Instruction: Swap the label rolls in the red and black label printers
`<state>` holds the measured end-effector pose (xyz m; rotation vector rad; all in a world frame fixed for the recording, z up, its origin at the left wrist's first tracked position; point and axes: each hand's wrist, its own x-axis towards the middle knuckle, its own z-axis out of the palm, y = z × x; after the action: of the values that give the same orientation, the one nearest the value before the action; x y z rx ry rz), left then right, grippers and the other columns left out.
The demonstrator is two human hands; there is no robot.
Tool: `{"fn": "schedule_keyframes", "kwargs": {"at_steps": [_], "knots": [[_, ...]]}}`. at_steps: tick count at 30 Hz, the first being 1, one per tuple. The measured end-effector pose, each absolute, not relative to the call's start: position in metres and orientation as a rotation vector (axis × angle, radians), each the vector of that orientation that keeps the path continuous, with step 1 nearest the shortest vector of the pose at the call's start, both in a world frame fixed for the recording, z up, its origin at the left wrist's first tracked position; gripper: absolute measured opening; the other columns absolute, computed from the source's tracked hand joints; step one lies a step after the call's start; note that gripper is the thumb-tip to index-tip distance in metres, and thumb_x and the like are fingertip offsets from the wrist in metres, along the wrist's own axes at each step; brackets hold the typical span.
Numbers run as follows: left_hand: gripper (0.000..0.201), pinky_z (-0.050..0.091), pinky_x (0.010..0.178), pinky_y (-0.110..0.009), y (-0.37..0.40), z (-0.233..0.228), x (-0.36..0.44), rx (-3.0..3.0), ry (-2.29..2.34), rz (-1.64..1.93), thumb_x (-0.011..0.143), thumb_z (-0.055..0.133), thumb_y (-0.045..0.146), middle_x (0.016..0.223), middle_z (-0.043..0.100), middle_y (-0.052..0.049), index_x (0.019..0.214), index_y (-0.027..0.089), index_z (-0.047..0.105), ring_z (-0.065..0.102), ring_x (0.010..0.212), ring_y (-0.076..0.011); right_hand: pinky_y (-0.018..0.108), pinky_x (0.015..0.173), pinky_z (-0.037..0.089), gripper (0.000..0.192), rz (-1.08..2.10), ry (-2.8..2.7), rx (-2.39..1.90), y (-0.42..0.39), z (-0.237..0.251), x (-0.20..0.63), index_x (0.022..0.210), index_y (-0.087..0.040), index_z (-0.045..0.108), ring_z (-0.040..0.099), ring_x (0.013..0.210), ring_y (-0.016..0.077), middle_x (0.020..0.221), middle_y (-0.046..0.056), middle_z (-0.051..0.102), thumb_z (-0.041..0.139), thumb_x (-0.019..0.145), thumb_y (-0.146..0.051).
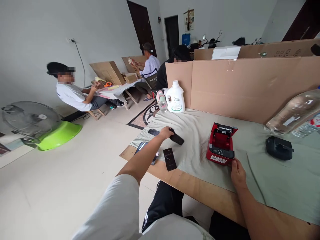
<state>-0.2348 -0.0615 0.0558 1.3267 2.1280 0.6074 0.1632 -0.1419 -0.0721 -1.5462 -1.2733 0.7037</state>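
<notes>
Grasping a black flat piece (176, 138), the left hand (166, 132); right hand (237, 172) rests loose — touching the red printer (221, 144)

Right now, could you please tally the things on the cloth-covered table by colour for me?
Red: 1, the printer beside the right hand.
Black: 4, the flat piece under the left hand, another flat piece, a strip and a rounded device.
White: 1, the jug.
Clear: 3, bottles and.
Total: 9
</notes>
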Motion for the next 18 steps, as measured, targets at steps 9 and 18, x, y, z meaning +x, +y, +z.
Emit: {"fn": "schedule_keyframes", "kwargs": {"at_steps": [9, 18], "knots": [[0.056, 0.041, 0.086, -0.034, -0.089, 0.016, -0.265, 1.511, 2.383, 0.178, 0.063, 0.076, 0.027, 0.114, 0.058, -0.018, 0.111, 0.015, 0.05, 0.053, 0.111, -0.0316, 0.04, 0.08, 0.048, 0.073, 0.651, -1.317, -1.579, -0.143, -0.07, 0.164, 0.115, -0.015, 0.058, 0.062, 0.083, 0.0235, 0.1, 0.014, 0.066, 0.032, 0.079, -0.073], [0.022, 0.04, 0.085, -0.029, -0.136, 0.037, -0.293, 1.764, 2.117, 0.086, 0.072, 0.06, 0.013, 0.106, 0.062, -0.008, 0.093, 0.021, 0.063, 0.056, 0.1, -0.0229, 0.04, 0.079, 0.048, 0.07, 0.666, -1.315, -1.578, -0.144, -0.07, 0.163, 0.116, -0.015, 0.057, 0.062, 0.081, 0.0234, 0.1, 0.014, 0.066, 0.032, 0.081, -0.07]]}}
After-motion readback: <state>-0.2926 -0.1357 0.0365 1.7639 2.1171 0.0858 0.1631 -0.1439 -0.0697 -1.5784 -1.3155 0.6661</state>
